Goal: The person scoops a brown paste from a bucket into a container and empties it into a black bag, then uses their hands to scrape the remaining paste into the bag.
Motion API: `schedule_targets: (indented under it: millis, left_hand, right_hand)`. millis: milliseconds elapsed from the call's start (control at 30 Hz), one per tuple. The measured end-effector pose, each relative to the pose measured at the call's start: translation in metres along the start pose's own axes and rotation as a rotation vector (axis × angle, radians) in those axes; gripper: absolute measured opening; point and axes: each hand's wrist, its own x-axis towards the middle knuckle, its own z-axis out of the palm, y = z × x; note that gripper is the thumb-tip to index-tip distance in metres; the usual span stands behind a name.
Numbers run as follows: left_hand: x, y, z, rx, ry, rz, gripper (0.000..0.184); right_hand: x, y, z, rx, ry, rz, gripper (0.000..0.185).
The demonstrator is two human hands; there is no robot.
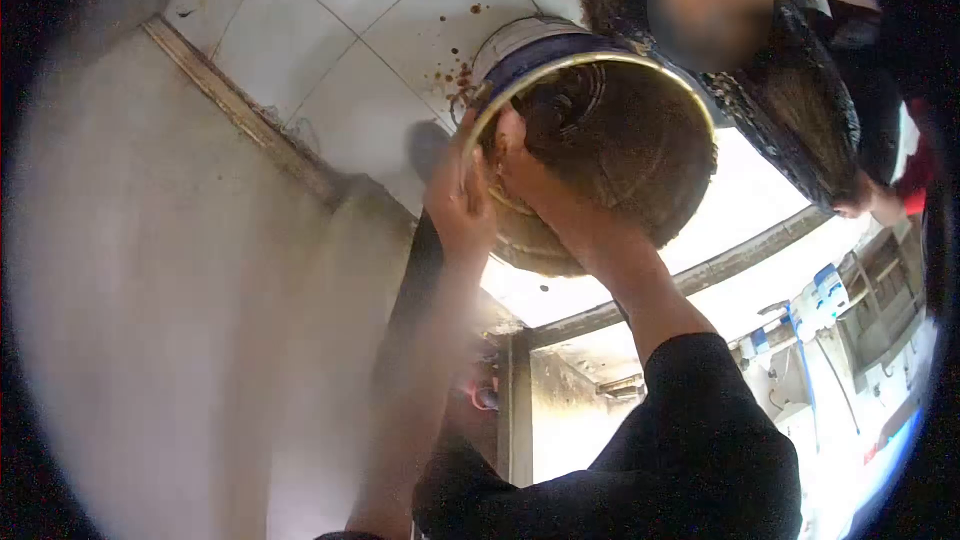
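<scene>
A bucket [600,170] is tipped over so its wide mouth faces me. Its inside is coated with brown residue, and a dark blue band [540,50] runs below the pale rim. My left hand [465,205] is wrapped round the near left side of the rim. Through the mouth reaches my right hand [508,150], curled against the inner left wall close to my left hand. Its fingers are partly hidden, and I cannot make out what is in them.
Brown drops [465,70] spot the white tiles [330,50] behind the bucket. A dark, crusted trough-like object [800,110] stands at upper right, touched by another person's hand [868,198]. A plain wall [180,290] fills the left. Shelving [880,285] shows at far right.
</scene>
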Motion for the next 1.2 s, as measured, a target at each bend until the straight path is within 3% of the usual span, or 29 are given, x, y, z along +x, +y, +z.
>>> schedule_targets:
  millis: [33, 100, 167, 267, 333, 400, 500, 600, 633, 667, 700, 767, 833, 900, 1033, 1100, 1200]
  left_hand:
    - [0.000, 0.000, 0.001, 0.018, 0.002, 0.011, 0.031]
    - [-0.002, -0.005, 0.004, -0.022, 0.036, 0.047, 0.031]
    - [-0.003, -0.008, 0.007, -0.088, 0.069, 0.090, 0.032]
    - [-0.002, -0.008, 0.005, 0.010, 0.060, 0.131, 0.033]
    - [-0.001, -0.009, 0.004, 0.083, -0.001, -0.044, 0.034]
    - [0.001, -0.019, 0.006, 0.110, 0.024, 0.057, 0.034]
    - [0.003, -0.017, 0.005, 0.122, 0.067, 0.181, 0.037]
    - [0.001, -0.004, 0.005, 0.008, 0.050, 0.141, 0.041]
    - [0.000, 0.001, 0.005, 0.002, 0.050, 0.134, 0.041]
    - [-0.001, 0.002, 0.005, 0.032, 0.037, 0.101, 0.037]
    - [0.000, 0.001, 0.004, 0.065, 0.028, 0.067, 0.033]
    - [-0.001, -0.001, 0.000, 0.113, -0.010, -0.039, 0.034]
    - [0.004, -0.002, 0.003, 0.128, 0.054, 0.054, 0.033]
    - [-0.001, 0.003, 0.001, 0.103, 0.053, 0.031, 0.033]
    - [0.002, -0.005, 0.004, 0.229, 0.125, 0.093, 0.032]
    - [-0.004, -0.005, 0.005, 0.196, 0.100, 0.036, 0.032]
    - [-0.002, 0.005, 0.004, 0.135, 0.107, -0.059, 0.032]
  right_hand:
    - [-0.031, -0.018, 0.009, 0.188, -0.128, 0.079, 0.053]
    - [-0.092, -0.046, 0.020, 0.228, -0.119, 0.137, 0.046]
    - [-0.105, -0.043, 0.007, 0.451, -0.475, 0.272, 0.045]
    - [-0.137, -0.056, 0.001, 0.408, -0.444, 0.261, 0.039]
    - [-0.152, -0.067, -0.008, 0.451, -0.456, 0.285, 0.037]
    - [-0.163, -0.072, -0.029, 0.205, -0.456, 0.013, 0.037]
    - [-0.245, -0.145, -0.023, 0.337, -0.261, 0.083, 0.032]
    - [-0.289, -0.216, -0.049, 0.315, -0.316, -0.015, 0.024]
    - [-0.281, -0.233, -0.068, 0.272, -0.423, -0.258, 0.030]
    - [-0.282, -0.262, -0.079, 0.278, -0.393, -0.275, 0.031]
    - [-0.284, -0.291, -0.086, 0.222, -0.391, -0.463, 0.031]
    - [-0.237, -0.350, -0.122, 0.287, -0.430, -0.412, 0.031]
    - [-0.173, -0.392, -0.147, 0.101, -0.308, -0.563, 0.034]
    - [-0.076, -0.422, -0.194, -0.328, -0.118, -0.754, 0.036]
    - [0.145, -0.493, -0.331, -1.647, 0.243, -1.431, 0.043]
    - [0.089, -0.473, -0.293, -1.632, 0.147, -1.173, 0.043]
    - [0.068, -0.471, -0.271, -1.614, 0.046, -1.191, 0.046]
